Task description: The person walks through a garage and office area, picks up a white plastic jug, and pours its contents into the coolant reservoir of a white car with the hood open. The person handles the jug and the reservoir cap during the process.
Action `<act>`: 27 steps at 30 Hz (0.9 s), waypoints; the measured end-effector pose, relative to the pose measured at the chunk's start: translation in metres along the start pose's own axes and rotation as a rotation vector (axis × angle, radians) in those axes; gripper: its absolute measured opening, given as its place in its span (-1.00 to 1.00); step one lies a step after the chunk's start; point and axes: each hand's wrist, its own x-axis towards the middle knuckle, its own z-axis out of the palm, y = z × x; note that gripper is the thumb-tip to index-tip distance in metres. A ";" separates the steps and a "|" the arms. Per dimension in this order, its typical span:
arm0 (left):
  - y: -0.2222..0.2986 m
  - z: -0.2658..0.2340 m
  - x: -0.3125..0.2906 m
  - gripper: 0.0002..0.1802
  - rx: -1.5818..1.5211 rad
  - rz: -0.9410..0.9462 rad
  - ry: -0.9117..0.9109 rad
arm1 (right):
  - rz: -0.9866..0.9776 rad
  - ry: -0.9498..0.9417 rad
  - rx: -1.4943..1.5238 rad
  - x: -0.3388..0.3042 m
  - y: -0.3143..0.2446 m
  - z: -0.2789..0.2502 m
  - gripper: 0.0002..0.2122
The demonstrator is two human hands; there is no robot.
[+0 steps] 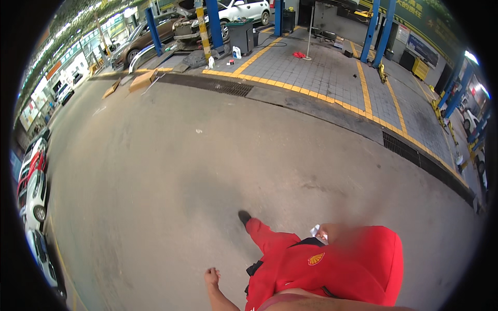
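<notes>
My left hand [211, 276] hangs out to the left of my body over the concrete floor [155, 171]. Its fingers are loosely curled, with nothing visible in them. In front of my red work clothes, my right hand [323, 231] is closed on a small white piece that looks like crumpled paper or tissue [315, 231]. The exact kind of that white piece is too small to tell. One dark shoe [244, 217] is stretched forward in a stride.
Grated drains [218, 85] and a yellow line [295, 88] border the tiled workshop bays. Blue lift posts [369, 36], a grey tool cabinet [241, 37] and a partly dismantled car [189, 28] stand there. Cardboard [142, 81] lies at the far left. Parked cars [36, 192] line the left side.
</notes>
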 end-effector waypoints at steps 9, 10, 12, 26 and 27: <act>0.105 0.000 0.153 -0.84 -0.029 -0.397 -0.197 | -0.353 0.260 -0.556 -0.049 -0.301 -0.137 -0.52; 0.123 0.003 0.172 -0.83 -0.043 -0.384 -0.156 | -0.260 0.407 -0.264 -0.061 -0.341 -0.149 -0.50; 0.166 0.011 0.218 -0.79 -0.196 -0.312 -0.140 | -0.552 0.498 -0.256 -0.079 -0.423 -0.172 -0.41; 0.426 0.000 0.537 -0.82 0.080 -0.414 -0.354 | -0.392 0.378 -0.090 -0.071 -0.812 -0.297 -0.67; 0.447 -0.005 0.558 -0.82 0.128 -0.391 -0.382 | -0.436 0.315 -0.001 -0.065 -0.820 -0.304 -0.68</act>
